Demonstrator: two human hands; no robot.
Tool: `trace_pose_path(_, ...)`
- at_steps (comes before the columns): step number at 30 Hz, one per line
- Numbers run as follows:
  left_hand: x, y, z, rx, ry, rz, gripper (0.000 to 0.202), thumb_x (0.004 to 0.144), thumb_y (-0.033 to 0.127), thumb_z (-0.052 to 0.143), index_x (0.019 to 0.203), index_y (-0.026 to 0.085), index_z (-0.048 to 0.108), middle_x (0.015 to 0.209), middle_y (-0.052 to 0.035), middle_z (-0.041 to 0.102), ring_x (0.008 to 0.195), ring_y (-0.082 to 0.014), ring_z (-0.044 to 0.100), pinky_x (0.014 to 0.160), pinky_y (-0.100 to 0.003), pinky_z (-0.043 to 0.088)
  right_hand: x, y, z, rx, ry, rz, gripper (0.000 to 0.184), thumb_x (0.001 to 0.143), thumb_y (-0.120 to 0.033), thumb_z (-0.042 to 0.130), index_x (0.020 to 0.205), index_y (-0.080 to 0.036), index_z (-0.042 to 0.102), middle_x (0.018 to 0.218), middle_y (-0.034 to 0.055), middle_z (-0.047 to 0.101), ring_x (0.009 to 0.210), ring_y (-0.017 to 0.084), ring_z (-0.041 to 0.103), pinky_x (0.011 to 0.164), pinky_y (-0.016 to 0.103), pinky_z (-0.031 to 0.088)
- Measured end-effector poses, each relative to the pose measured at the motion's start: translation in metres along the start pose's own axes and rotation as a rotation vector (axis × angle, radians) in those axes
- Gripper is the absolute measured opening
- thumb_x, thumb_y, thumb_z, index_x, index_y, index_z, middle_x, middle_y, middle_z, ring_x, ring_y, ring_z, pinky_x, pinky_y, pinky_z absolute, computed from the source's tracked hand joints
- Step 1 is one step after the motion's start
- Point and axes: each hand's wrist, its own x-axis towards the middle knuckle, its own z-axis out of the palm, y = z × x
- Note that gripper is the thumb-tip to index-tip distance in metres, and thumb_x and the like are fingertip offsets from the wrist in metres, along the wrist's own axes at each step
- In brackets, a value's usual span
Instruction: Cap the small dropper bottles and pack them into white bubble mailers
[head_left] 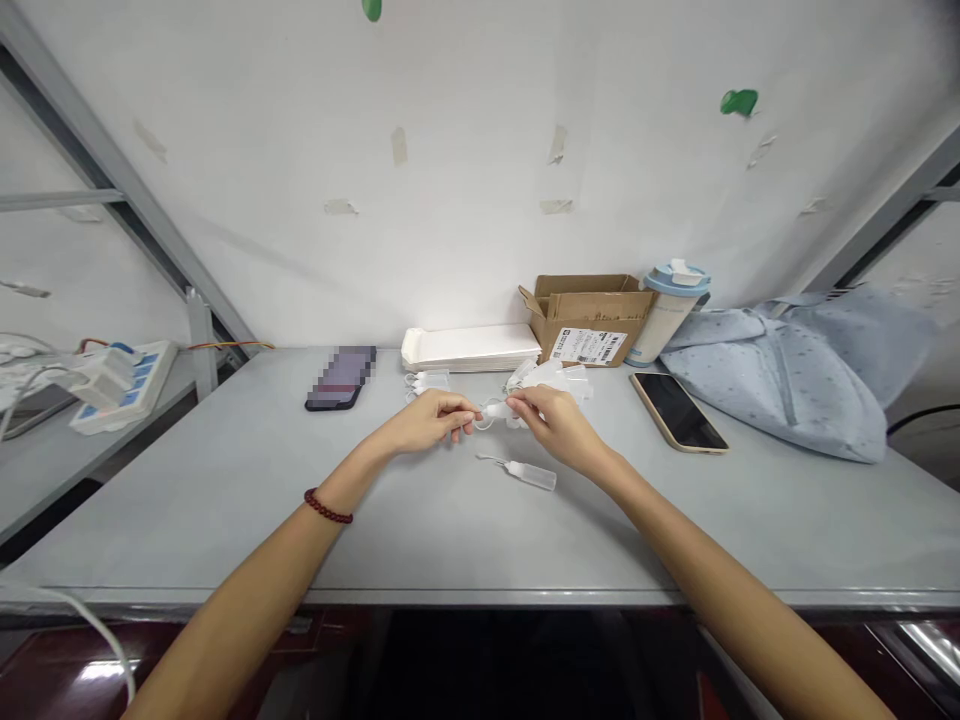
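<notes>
My left hand (429, 420) and my right hand (553, 420) meet over the middle of the grey table (225, 500). Both pinch one small white plastic piece (495, 411) with a thin loop hanging from it. The fingers of both hands are closed on it. A similar small clear plastic bottle with a thin tail (525, 472) lies on the table just in front of my right hand. Behind my right hand sits a pile of clear plastic pieces (551, 378). A dark red bead bracelet (327, 508) is on my left wrist.
Against the wall stand a flat white tray stack (469, 348), an open cardboard box (589, 318) and a lidded cup (667, 312). A phone (679, 411) and a light blue cloth bag (787, 370) lie right; a dark phone (341, 378) and power strip (124, 385) left.
</notes>
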Motion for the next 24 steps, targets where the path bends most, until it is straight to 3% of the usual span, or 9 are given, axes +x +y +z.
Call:
trace_pose_path(14,-0.001,0.001,0.003,0.021,0.009,-0.009,0.025,0.085,0.032,0.051,0.089,0.012,0.065,0.077,-0.0050,0.065,0.059,-0.0101,0.055,0.055,-0.022,0.043,-0.001,-0.001,0.000,0.005,-0.040,-0.006,0.027,0.093,-0.023,0.040,0.073,-0.017,0.057,0.069,0.0032,0.063,0.061,0.013,0.054,0.060,0.024,0.036)
trace_pose_path(24,-0.004,0.007,0.011,0.091,0.021,-0.029,0.021,0.083,0.025,0.050,0.077,0.013,0.066,0.072,-0.0039,0.066,0.059,-0.0109,0.056,0.058,-0.022,0.043,-0.005,0.000,0.009,-0.069,-0.014,-0.084,0.024,0.094,-0.022,0.040,0.085,-0.015,0.060,0.078,0.0076,0.066,0.068,0.016,0.057,0.063,0.026,0.040)
